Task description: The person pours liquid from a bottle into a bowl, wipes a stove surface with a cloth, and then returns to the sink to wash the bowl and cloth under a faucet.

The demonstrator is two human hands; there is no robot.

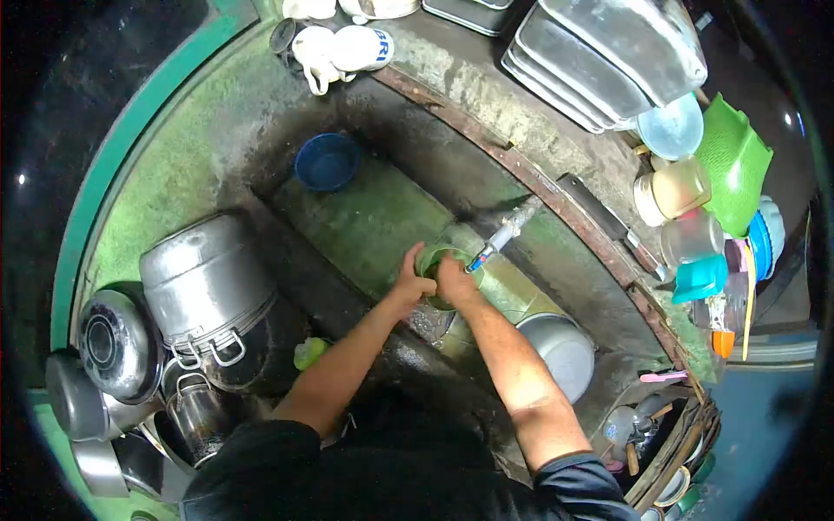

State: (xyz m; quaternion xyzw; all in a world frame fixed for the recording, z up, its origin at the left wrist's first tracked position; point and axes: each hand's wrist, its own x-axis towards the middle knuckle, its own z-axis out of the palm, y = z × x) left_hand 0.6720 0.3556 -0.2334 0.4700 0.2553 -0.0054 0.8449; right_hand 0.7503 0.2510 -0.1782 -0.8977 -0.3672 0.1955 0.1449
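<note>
Beneath the tap [499, 240] in the concrete sink [369, 221], I find a translucent green tub [425, 259], placed, I judge, where falling water would reach its mouth. From my remote view, the left hand [410, 286] is clamped on the tub's left side, apparently steadying it, while the right hand [453, 280] dips inside; its fingertips are hidden, so I cannot tell whether they grip anything. A dark blue basin [327, 163] sits well apart, seemingly leaving working room around the tub
</note>
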